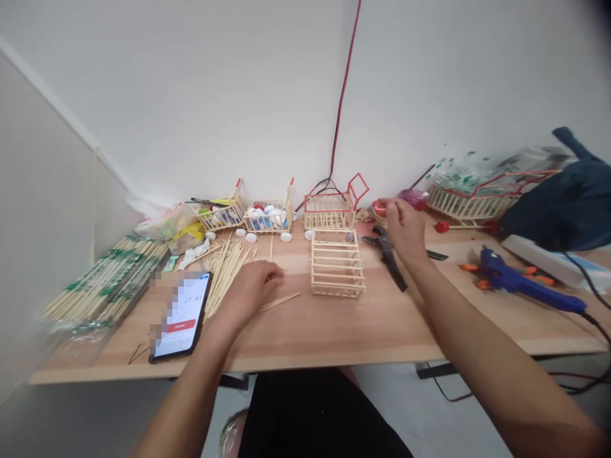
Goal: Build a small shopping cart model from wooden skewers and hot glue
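Left hand (252, 287) by stick (285, 299), thin, pale

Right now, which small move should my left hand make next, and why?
Probably pick up with the left hand the loose thin wooden stick lying by its fingers: the pale wooden-stick cage stands just beside, and the right hand reaches away behind.

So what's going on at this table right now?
A person is at a wooden table covered in bamboo-stick craft pieces. The left hand rests on loose sticks beside a phone. The right hand is stretched toward the back of the table, fingers by a small red piece, just above black pliers. A stick cage stands between the hands, and a blue glue gun lies off to the right.
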Demonstrator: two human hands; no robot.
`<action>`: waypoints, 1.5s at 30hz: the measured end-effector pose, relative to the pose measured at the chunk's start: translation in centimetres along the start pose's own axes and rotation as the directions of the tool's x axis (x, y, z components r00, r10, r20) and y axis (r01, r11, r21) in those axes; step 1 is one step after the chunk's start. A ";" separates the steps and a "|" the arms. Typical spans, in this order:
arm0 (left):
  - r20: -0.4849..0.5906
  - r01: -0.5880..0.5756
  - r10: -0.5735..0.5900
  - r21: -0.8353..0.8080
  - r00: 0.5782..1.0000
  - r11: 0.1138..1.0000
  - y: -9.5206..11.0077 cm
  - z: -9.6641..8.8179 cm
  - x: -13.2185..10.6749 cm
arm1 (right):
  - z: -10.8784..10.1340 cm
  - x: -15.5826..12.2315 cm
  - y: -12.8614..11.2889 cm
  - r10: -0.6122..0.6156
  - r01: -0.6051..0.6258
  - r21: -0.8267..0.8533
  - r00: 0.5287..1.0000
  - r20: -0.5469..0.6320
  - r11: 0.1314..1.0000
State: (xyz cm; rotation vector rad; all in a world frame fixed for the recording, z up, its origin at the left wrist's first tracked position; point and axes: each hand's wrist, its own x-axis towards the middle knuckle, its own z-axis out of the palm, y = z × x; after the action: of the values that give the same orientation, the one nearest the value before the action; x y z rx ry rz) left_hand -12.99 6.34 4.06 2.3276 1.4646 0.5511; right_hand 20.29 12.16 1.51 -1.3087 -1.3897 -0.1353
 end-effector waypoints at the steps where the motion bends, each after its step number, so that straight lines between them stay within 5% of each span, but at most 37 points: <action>1: 0.035 0.018 -0.020 0.058 0.999 0.998 0.1 0.3 -0.8 | 0.0 -0.2 0.3 0.014 -0.014 0.002 1.000 0.016 1.000; 7: 0.098 0.053 -0.085 0.290 0.992 0.956 0.9 1.7 -2.8 | -0.6 -0.5 -0.1 0.061 -0.062 0.013 0.998 0.030 0.998; 13: 0.110 0.136 -0.162 0.214 0.981 0.967 0.9 1.4 -2.7 | -0.4 -0.6 -0.4 0.077 -0.084 0.097 0.994 0.071 0.992; 18: 0.061 0.089 -0.096 0.113 0.994 0.990 0.0 0.4 -2.4 | -0.4 -0.5 -0.3 0.071 -0.078 0.096 0.995 0.075 0.992; 22: -0.171 -0.054 0.067 0.083 0.983 0.995 0.5 -1.1 -0.1 | -0.6 -0.3 -0.5 0.081 -0.088 0.091 0.994 0.079 0.992; 26: -0.281 -0.317 0.343 0.135 0.896 0.939 3.4 -1.2 3.7 | -0.5 -0.2 -0.5 0.085 -0.095 0.097 0.990 0.110 0.991; 29: -0.264 -0.424 0.461 0.187 0.847 0.886 5.6 0.1 6.5 | -0.2 -0.3 -0.4 0.086 -0.100 0.100 0.987 0.139 0.990; 34: -0.142 -0.465 0.499 0.221 0.855 0.858 7.0 2.4 9.7 | 0.0 -0.4 -0.5 0.080 -0.101 0.119 0.983 0.168 0.988; 45: -0.086 -0.466 0.507 0.287 0.858 0.837 8.2 3.8 11.3 | -0.2 -0.4 -0.9 0.071 -0.088 0.085 0.980 0.187 0.992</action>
State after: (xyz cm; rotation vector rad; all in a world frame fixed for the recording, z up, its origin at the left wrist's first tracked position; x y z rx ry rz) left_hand -0.32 12.97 6.30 2.9545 1.0337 0.7268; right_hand 19.70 11.45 1.83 -1.3223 -1.4779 0.1060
